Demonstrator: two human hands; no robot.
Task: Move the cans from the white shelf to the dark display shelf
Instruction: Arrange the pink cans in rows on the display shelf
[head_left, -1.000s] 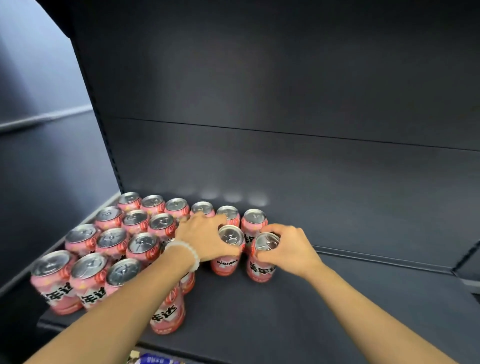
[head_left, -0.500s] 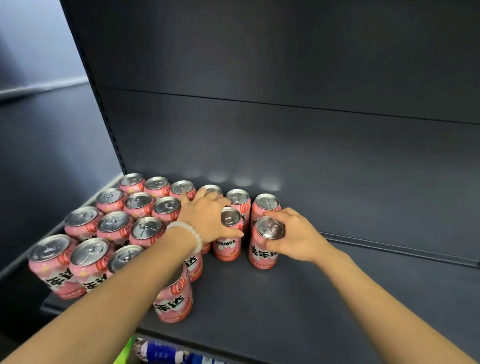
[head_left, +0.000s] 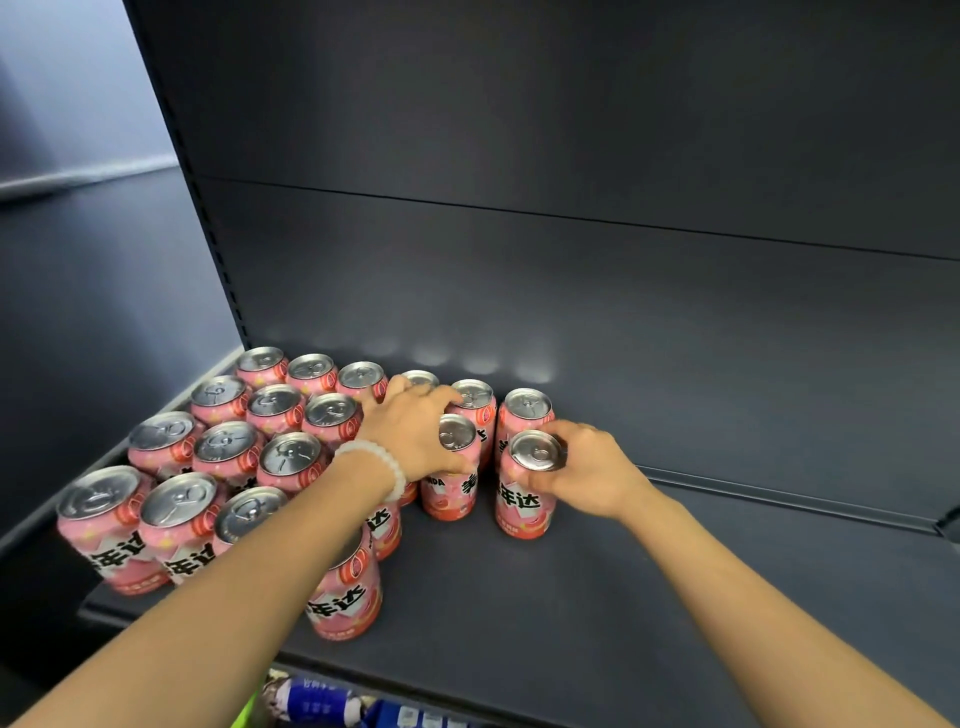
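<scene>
Gripping, right hand: my right hand (head_left: 587, 467) curled round a pink can (head_left: 524, 493) standing upright on the dark display shelf (head_left: 649, 597).
Left hand: my left hand (head_left: 415, 431), beaded bracelet (head_left: 379, 465) at the wrist, clasped the neighbouring can (head_left: 452, 480).
Behind: rows of pink cans (head_left: 234, 452) filled the shelf's left side to the back panel (head_left: 571, 286).

Pink cans (head_left: 223, 457) with silver tops stand upright in tight rows on the dark display shelf (head_left: 649, 597).
</scene>
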